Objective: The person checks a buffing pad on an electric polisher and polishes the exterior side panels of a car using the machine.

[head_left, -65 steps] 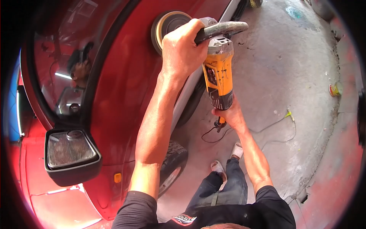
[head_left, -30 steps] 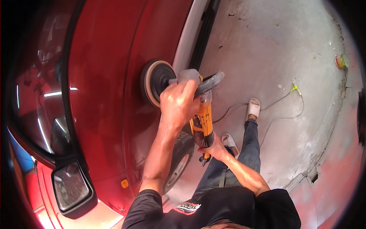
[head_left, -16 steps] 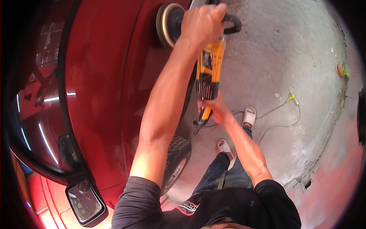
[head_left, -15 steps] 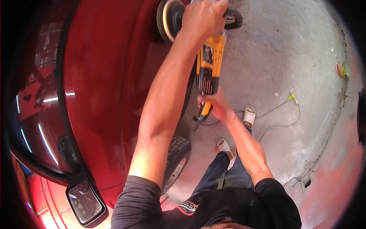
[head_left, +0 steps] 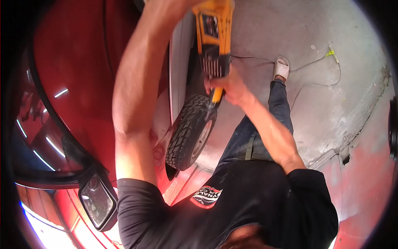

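A yellow and black polisher (head_left: pixel 224 29) hangs at the top centre, its head and pad cut off by the upper edge. My left hand (head_left: pixel 182 4) lies against its front end, closed on it as far as shows; the fingers pass out of view. My right hand (head_left: pixel 234 86) is wrapped round the yellow and black rear handle. Beside the tool on the left curves the red car body (head_left: pixel 137 25), with shiny reflections. I cannot see whether the pad touches the paint.
Below the rear handle is a treaded car tyre (head_left: pixel 184 133). A side mirror (head_left: pixel 98 199) sticks out at the lower left. On the concrete floor (head_left: pixel 290 25) runs a thin cord with a yellow-green connector (head_left: pixel 330 53). My slipper-clad foot (head_left: pixel 281 66) stands near the cord.
The view has shifted along the car. The polisher and both my hands sit higher in view, and the pad has left the frame. More of the tyre shows.
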### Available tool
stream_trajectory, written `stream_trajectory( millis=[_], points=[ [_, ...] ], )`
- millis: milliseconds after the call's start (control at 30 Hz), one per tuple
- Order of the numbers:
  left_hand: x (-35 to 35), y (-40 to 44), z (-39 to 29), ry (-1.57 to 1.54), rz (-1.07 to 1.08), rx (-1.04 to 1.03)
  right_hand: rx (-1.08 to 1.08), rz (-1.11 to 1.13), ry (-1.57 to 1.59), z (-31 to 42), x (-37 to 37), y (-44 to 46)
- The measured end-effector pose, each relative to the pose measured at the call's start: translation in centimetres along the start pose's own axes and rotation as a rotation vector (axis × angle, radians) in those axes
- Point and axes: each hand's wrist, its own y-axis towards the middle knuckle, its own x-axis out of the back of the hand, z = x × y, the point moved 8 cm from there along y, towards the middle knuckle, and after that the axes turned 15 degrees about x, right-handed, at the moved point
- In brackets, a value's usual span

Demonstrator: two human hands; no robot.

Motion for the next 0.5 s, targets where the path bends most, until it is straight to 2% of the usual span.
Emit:
stream_trajectory(
  millis=[33, 167, 233, 367, 500],
  points=[
    [-1.0, -1.4, 0.5, -0.028, 0.072, 0.076, -0.022, -0.02, -0.001, -1.2, 0.0, -1.8],
    [-1.9, -9.9, -1.0, -0.144, 0.043, 0.063, -0.101, -0.029, -0.029, -6.4, 0.8, -9.0],
    [-1.7, -14.1, -1.2, -0.187, 0.116, 0.125, -0.137, -0.011, -0.041, -8.8, 0.6, -12.4],
    [-0.9, -24.2, -0.8, -0.038, 0.003, 0.166, -0.208, -0.035, -0.069, -15.5, -0.9, -19.3],
    [-1.9, -32.1, -1.5, -0.051, 0.109, 0.226, -0.269, -0.019, -0.089, -21.1, -0.1, -25.1]
  ],
)
